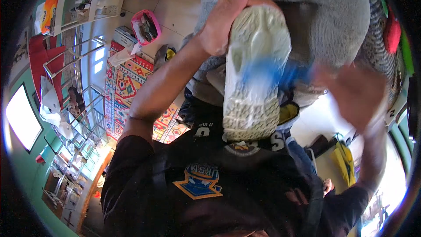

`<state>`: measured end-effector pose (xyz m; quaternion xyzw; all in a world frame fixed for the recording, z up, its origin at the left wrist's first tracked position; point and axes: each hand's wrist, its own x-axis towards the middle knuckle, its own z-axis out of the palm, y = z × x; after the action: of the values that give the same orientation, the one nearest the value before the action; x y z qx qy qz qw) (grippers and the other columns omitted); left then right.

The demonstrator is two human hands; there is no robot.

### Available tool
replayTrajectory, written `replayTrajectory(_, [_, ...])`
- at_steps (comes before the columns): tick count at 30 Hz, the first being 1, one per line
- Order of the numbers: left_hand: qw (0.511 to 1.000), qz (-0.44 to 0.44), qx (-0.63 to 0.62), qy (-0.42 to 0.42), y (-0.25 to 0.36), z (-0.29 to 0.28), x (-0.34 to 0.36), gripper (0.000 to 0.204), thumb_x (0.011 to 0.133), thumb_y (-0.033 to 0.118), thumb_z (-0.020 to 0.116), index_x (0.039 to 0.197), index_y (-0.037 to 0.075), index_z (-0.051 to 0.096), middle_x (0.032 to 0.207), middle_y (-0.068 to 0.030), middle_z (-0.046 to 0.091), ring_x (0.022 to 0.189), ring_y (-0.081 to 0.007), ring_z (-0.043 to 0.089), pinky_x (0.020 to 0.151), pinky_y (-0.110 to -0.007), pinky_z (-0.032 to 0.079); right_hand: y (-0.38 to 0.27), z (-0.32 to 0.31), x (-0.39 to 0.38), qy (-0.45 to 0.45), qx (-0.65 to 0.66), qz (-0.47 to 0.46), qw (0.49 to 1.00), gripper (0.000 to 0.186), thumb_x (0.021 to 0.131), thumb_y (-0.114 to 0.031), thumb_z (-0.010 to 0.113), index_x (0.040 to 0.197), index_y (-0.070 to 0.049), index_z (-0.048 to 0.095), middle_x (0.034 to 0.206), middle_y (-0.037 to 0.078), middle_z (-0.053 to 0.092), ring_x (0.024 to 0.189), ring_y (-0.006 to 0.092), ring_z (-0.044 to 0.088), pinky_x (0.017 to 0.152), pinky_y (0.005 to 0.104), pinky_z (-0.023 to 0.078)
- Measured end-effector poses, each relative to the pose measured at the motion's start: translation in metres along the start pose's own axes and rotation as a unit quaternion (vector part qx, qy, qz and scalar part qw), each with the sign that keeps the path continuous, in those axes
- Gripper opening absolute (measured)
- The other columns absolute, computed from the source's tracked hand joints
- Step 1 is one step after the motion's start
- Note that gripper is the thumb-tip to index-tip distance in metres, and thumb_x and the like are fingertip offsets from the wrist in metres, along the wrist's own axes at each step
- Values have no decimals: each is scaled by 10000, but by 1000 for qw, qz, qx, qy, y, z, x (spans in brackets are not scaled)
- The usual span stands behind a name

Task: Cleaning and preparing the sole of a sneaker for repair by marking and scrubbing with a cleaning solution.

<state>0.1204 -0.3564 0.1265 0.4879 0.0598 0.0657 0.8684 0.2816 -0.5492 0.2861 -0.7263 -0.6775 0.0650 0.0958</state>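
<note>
Presently, counted items: one shoe [256,70], two hands, one blue object, one patterned rug, one pink basket, one grey cover.

Shoe: single, pale sole turned up toward the camera, tread worn and greyish, held at centre of view above the person's black printed shirt [206,180].

Left hand [223,19]: clenched around the far left edge of the shoe, thumb raised along the toe end, fingers wrapped behind the upper out of sight.

Right hand [357,94]: right of the shoe, heavily blurred; it appears closed on the blue object, though how tightly cannot be told.

Blue object [278,72]: one, a smeared blue streak lying across the middle of the sole, reaching toward the right hand; possibly a brush, the blur hiding its shape.

Grey cover [307,0]: one, fuzzy grey fabric at far centre, behind the shoe.

Rug [125,83]: one, red and multicoloured pattern, on the tiled floor at left.

Pink basket [147,26]: one, far left of the shoe, on the floor, holding small dark items.

Yellow item [344,160]: one, near right, on the floor.
</note>
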Motion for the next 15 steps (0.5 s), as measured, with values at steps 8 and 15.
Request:
replayTrajectory(8, [999,17,35,-4,9,3,-5,919,1014,708,160,1041,-38,696,927,-112,710,844,-175,677,796,-315,536,21,-6,-31,-140,92,-152,974,198,841,-68,742,1039,-54,755,767,79,651,587,177,606,482,311,452])
replayTrajectory(15, [997,28,71,-10,19,12,-2,995,970,773,129,1083,-45,685,929,-113,710,851,-181,674,825,-310,529,-2,-15,14,-140,77,-169,972,283,761,-127,784,1043,-148,774,721,20,620,549,143,569,465,317,410])
